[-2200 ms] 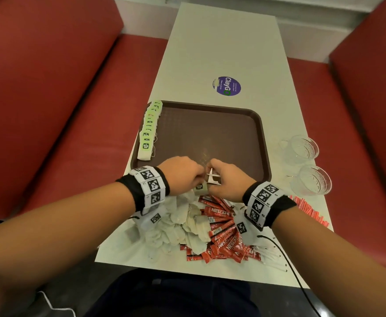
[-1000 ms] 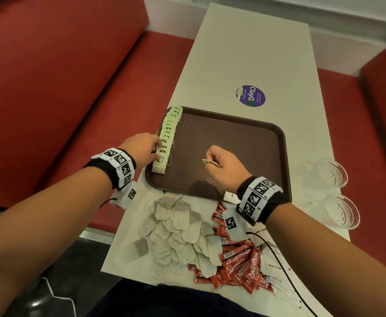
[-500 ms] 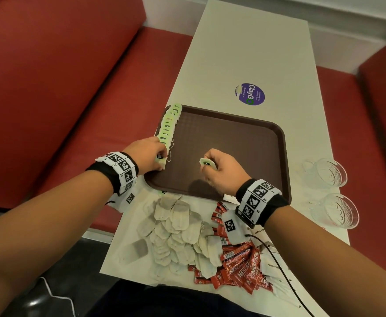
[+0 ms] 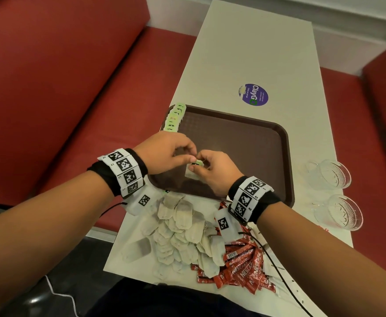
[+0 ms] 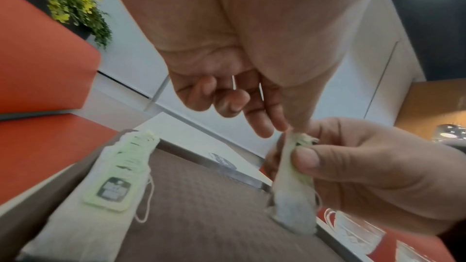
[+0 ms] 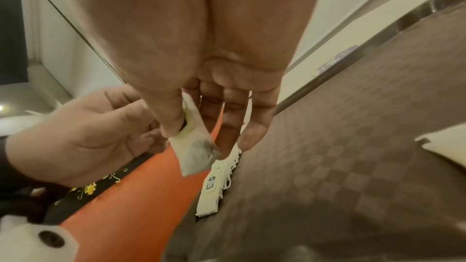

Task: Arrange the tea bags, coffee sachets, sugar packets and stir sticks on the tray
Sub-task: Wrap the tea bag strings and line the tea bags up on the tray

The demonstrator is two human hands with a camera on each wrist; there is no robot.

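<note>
Although the brown tray already carries one neat row of tea bags along its left rim, most of the job looks undone. Its floor is otherwise bare, so I judge the task to be in its early part. On the table nearer the person, a large loose pile of tea bags waits, touching a heap of red coffee sachets to its right. What may be white stir sticks or sugar packets shows at the table's near right edge, too small to tell apart. Two glass cups stand right of the tray.

Over the tray's near half, both hands meet on a single tea bag. The right hand pinches it between thumb and fingers, and the left hand nips its top with thumb and forefinger, other fingers curled loosely. This bag seems bound for the row.
</note>
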